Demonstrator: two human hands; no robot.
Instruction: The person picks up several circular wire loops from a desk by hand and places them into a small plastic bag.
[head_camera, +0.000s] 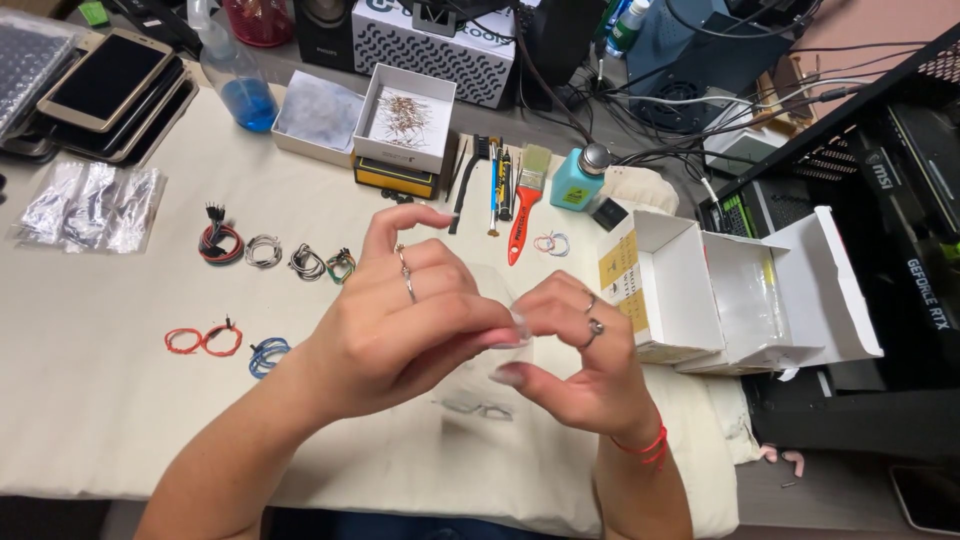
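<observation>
My left hand (400, 320) and my right hand (575, 355) meet above the cream cloth (100, 400) on the table, fingertips pinched together. Between them they hold a small clear plastic bag (497, 285) that hangs down toward the cloth. It is see-through, and I cannot tell what is inside. A small dark wire-like shape (478, 408) shows below the hands, either in the bag's lower part or on the cloth. Both hands wear rings, and a red string sits on the right wrist.
Small coiled wires lie to the left: red (203, 340), blue (268, 356), mixed (220, 243). A red-handled brush (525, 205), teal bottle (577, 178) and parts box (405, 120) stand behind. An open white box (700, 290) is right, stacked phones (110, 90) far left.
</observation>
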